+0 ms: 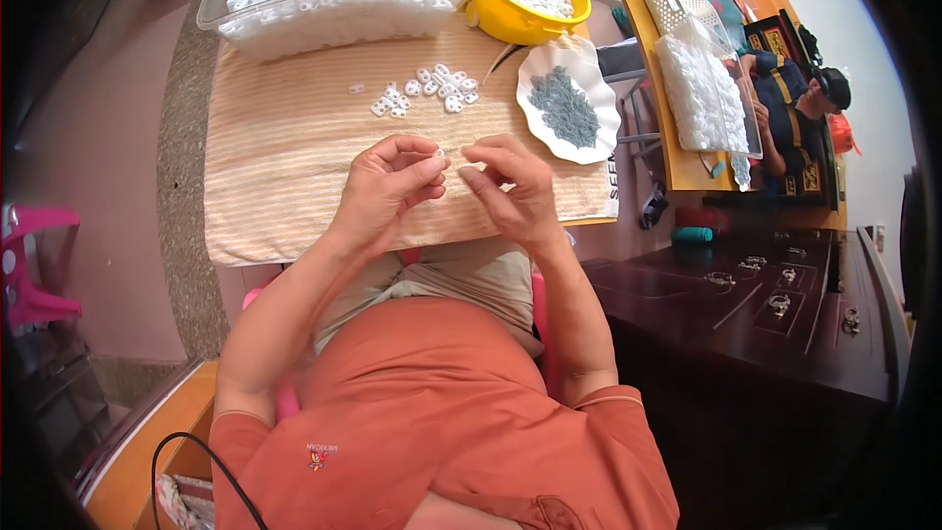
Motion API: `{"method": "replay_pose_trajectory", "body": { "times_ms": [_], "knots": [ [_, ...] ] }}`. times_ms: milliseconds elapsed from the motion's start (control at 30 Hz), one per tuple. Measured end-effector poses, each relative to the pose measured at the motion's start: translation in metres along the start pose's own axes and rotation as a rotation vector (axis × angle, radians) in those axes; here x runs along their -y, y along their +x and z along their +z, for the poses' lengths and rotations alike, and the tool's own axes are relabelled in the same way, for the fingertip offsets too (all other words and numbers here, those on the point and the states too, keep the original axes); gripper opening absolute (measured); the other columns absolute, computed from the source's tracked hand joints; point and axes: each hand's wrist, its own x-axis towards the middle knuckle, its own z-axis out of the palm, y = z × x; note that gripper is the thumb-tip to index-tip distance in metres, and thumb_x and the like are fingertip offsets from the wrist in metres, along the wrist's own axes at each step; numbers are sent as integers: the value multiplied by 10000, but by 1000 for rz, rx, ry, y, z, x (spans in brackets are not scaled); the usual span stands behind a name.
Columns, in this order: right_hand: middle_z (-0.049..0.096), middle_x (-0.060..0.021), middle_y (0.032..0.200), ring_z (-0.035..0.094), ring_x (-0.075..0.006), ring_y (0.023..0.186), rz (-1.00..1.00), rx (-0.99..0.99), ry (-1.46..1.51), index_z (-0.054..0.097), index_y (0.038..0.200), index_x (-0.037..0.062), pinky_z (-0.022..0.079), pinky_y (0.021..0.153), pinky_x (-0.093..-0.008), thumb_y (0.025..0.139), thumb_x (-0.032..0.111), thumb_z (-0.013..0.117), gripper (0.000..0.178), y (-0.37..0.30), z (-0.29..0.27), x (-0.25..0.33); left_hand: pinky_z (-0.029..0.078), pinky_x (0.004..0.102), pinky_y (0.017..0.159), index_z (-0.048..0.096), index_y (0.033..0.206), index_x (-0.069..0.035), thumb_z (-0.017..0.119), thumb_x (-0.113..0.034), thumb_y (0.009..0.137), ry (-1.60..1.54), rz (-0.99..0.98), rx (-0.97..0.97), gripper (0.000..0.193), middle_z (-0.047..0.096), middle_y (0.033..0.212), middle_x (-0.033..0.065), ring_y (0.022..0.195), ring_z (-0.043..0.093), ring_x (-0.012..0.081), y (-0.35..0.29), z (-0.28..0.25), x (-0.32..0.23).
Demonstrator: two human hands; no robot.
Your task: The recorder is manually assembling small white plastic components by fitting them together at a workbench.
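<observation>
Mid-run, I judge: one small white piece (441, 152) pinched in my left grip (385, 185); right grip (514, 185) narrow beside it — contents, if any, not visible. Much looks left: one clear bin (334, 27), one yellow bowl (512, 31), one dish (602, 103) of grey bits (567, 110), all well stocked. Loose white pieces (453, 90) on the counter (285, 157): roughly twenty, overlapping — finished or not, unclear.

Pink stool (44, 308), dull-pink floor (118, 157), dark glossy furniture (677, 299), pale wall (876, 108).
</observation>
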Motion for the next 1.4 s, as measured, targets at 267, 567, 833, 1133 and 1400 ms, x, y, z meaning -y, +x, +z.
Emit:
{"method": "replay_pose_trajectory", "body": {
  "times_ms": [267, 567, 833, 1133, 1400],
  "knots": [
    [632, -97, 917, 629, -192, 654, 82, -184, -461, 666, 957, 33, 495, 578, -298, 799, 51, 706, 164, -14, -64, -31, 548, 255, 736, 618, 1070, -47, 665, -77, 871, 80, 15, 4, 207, 673, 913, 55, 785, 639, 109, 2, 3, -2],
    [634, -98, 980, 652, -232, 678, 141, -124, -769, 659, 1023, 51, 500, 609, -325, 816, 143, 709, 232, -15, -83, -42, 549, 252, 727, 630, 1027, -22, 659, -83, 877, 117, 22, 6, 165, 668, 892, 47, 778, 635, 103, 3, -1, 3],
    [631, -115, 929, 632, -350, 773, 148, -30, -844, 660, 1018, 88, 497, 673, -430, 876, 202, 610, 189, 1, -91, -46, 557, 261, 739, 638, 992, -19, 673, -73, 863, 154, 11, 7, 144, 675, 919, 67, 791, 640, 112, 4, 0, 5],
    [619, -116, 914, 627, -351, 814, 187, 94, -899, 681, 944, 100, 499, 724, -435, 871, 155, 567, 146, 24, -97, -54, 565, 266, 696, 637, 998, -27, 668, -55, 862, 170, -31, 28, 142, 681, 851, 68, 764, 644, 116, 1, 4, 2],
    [623, -113, 931, 629, -348, 817, 176, 123, -896, 676, 912, 88, 505, 732, -432, 862, 142, 567, 131, 30, -98, -58, 559, 272, 744, 635, 1034, -5, 647, -25, 858, 191, -8, 67, 178, 668, 896, 60, 797, 643, 119, 1, 2, 4]
  ]
}}
